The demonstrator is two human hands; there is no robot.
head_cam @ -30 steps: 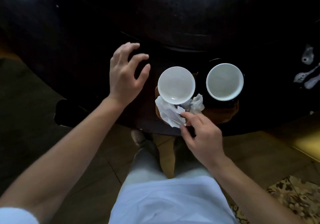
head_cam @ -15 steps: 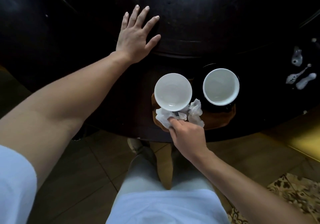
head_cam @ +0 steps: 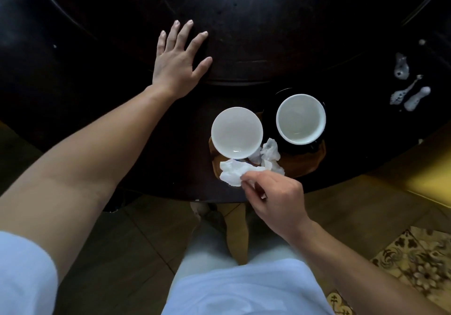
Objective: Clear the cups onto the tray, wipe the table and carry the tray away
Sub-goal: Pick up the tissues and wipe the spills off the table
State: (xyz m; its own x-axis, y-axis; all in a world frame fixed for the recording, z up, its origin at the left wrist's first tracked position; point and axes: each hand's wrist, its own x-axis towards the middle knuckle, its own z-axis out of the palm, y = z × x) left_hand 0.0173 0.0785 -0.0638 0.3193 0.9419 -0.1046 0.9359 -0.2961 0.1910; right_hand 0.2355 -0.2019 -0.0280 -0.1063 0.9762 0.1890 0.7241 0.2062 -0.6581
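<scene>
Both round white ceramic cups (head_cam: 236, 133) (head_cam: 301, 118) stand on the small brown wooden tray (head_cam: 305, 163). The right hand (head_cam: 275, 197) pinches a crumpled white tissue (head_cam: 233, 174) at the tray's near edge; the left hand (head_cam: 179, 59) lies flat, fingers spread, on the dark round table (head_cam: 268, 34). Wiping seems next: the tissue must reach the white spill (head_cam: 406, 88).

You will find no readable text, label, brand, number or sign anywhere in this view of your work.
</scene>
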